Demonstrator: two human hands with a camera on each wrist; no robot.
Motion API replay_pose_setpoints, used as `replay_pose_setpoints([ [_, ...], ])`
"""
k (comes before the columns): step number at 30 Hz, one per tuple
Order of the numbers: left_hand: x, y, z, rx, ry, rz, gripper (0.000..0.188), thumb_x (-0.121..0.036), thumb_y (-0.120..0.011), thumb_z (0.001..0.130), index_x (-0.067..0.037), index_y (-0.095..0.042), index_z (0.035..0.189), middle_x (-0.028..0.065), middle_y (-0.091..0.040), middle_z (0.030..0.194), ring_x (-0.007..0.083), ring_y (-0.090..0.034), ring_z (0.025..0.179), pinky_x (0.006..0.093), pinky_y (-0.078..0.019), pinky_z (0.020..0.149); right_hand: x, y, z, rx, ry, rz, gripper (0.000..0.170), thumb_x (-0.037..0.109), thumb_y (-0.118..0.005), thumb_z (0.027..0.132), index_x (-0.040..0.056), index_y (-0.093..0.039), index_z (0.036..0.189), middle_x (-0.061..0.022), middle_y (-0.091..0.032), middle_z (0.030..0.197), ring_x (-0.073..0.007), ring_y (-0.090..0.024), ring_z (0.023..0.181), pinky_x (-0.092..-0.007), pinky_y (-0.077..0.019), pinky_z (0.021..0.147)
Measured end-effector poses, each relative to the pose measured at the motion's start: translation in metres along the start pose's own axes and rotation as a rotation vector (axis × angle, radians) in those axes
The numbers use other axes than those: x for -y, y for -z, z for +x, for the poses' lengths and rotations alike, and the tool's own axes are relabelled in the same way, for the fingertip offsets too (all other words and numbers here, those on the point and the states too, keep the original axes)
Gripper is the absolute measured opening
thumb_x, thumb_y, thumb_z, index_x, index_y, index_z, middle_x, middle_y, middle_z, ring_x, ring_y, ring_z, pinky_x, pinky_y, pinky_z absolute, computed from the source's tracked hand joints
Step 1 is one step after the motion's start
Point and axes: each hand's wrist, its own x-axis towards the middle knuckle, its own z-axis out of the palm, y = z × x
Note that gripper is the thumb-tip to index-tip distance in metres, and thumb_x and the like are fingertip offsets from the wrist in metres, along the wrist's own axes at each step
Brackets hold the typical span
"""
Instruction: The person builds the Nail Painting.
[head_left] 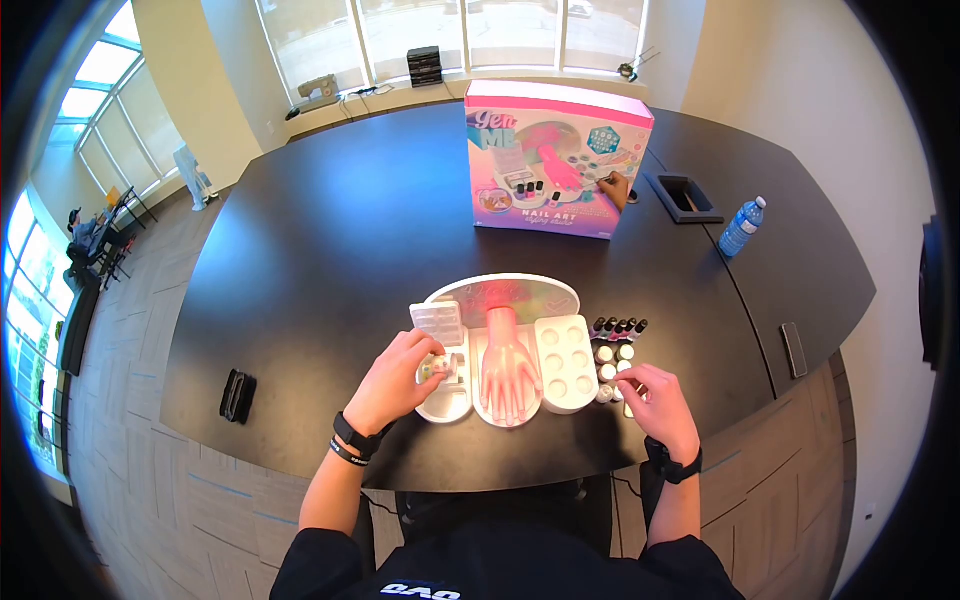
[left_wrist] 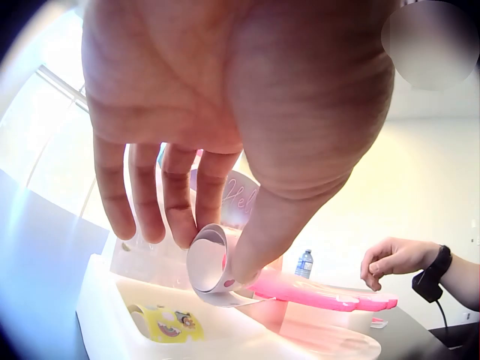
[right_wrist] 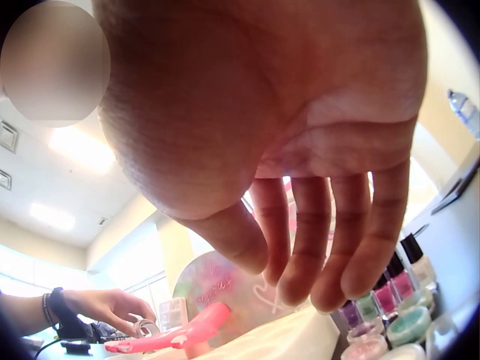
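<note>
– Left hand (head_left: pixel 395 378), nearest the left-wrist camera: thumb and fingertip pinching one rolled white, pink-spotted, paper-like strip (left_wrist: pixel 212 261). Location?
– Above the white plastic station (head_left: pixel 445 420), at nine o'clock from the glossy pink model hand (head_left: pixel 508 368).
– Handling?
– Probably light, springy, easily creased; best held gently by its edges.
– Right hand (head_left: pixel 660 402)?
– Fingers loosely bent, nothing seen held; near three o'clock, near small pale-topped jars (head_left: pixel 607 373).
– Beyond?
– Printed pink-purple cardboard box (head_left: pixel 553 170), between twelve and one.

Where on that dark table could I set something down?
Bare patches: left of the big box, and between the black case and left hand. Crowded: right of the white tray, where polish bottles and small jars cluster by the right hand.
</note>
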Motion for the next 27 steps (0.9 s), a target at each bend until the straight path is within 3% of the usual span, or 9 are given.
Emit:
replay_pose_setpoints([
  [12,0.012,-0.019,0.003,0.002,-0.066,0.095,0.024,-0.013,-0.082,0.090,-0.006,-0.069,0.110,0.0099,-0.069,0.114,0.0333,-0.061,0.120,0.0451,-0.0512,0.103,-0.001,0.000,-0.002,0.004,-0.010,0.006,0.016,0.002,-0.072,0.099,0.0017,-0.079,0.114,-0.0134,-0.074,0.090,-0.0241,-0.071,0.075,-0.0342,-0.0575,0.071],
  [27,0.016,-0.033,-0.006,-0.014,-0.008,0.126,0.028,-0.020,-0.083,0.093,-0.010,-0.080,0.119,0.0084,-0.066,0.110,0.0315,-0.060,0.114,0.0441,-0.0521,0.102,-0.006,-0.006,-0.003,0.025,-0.013,0.015,0.014,0.004,-0.074,0.098,-0.0018,-0.076,0.111,-0.0144,-0.075,0.092,-0.0261,-0.074,0.079,-0.0358,-0.0578,0.071],
])
